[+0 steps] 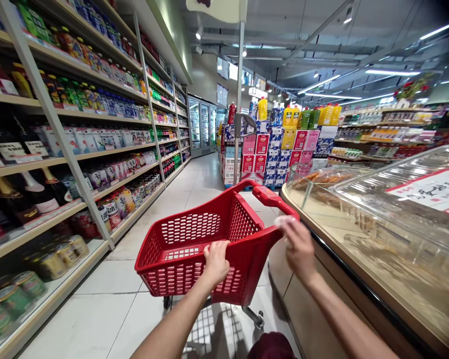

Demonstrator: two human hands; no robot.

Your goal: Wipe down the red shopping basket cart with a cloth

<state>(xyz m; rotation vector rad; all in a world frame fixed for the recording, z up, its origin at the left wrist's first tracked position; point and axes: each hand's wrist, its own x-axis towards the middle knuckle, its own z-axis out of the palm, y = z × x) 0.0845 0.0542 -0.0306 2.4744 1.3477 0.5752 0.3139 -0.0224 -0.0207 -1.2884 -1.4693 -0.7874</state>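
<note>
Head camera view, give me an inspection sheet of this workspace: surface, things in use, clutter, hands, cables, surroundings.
Surface: pale tiled floor under the cart.
Things in use: red shopping cart; crumpled white wad, possibly tissue, blurred.
Clutter: stacked boxes beyond the cart, bottles on top.
Hands: left hand grips the cart's near rim; right hand holds the wad at the cart's handle, exact contact unclear.
Cables: nothing seen around the cart.
Surroundings: stocked drink shelves left, glass-topped counter right, glass-door fridges ahead.
</note>
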